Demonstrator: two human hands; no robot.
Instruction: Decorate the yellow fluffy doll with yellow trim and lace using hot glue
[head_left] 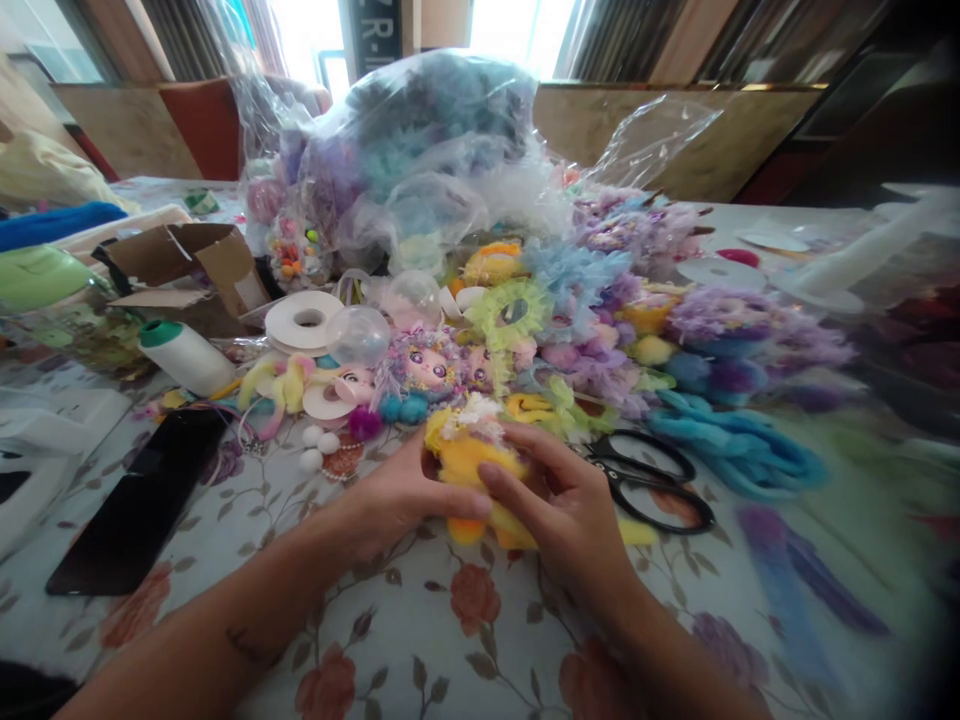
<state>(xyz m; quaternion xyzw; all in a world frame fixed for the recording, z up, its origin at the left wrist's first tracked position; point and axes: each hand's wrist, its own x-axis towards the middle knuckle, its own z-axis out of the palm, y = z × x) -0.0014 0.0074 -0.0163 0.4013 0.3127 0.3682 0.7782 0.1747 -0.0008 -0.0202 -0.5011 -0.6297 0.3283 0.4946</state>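
Note:
A fluffy yellow toy [471, 462] with a white tuft on top sits between both hands just above the flowered tablecloth [450, 620]. My left hand [401, 495] wraps round its left side, thumb across the front. My right hand [566, 505] grips its right side with fingers curled over it. Behind the toy lie small doll faces with pink and lilac hair [424, 370] and a spread of pastel pompoms [600, 320].
Black scissors [649, 480] lie just right of my right hand, beside blue fuzzy cord [731, 445]. A black phone [142, 500] lies at left, with a green-capped thread spool [184, 355], tape rolls [304, 322], a cardboard box [199, 265] and a large plastic bag of fluff [427, 150] behind.

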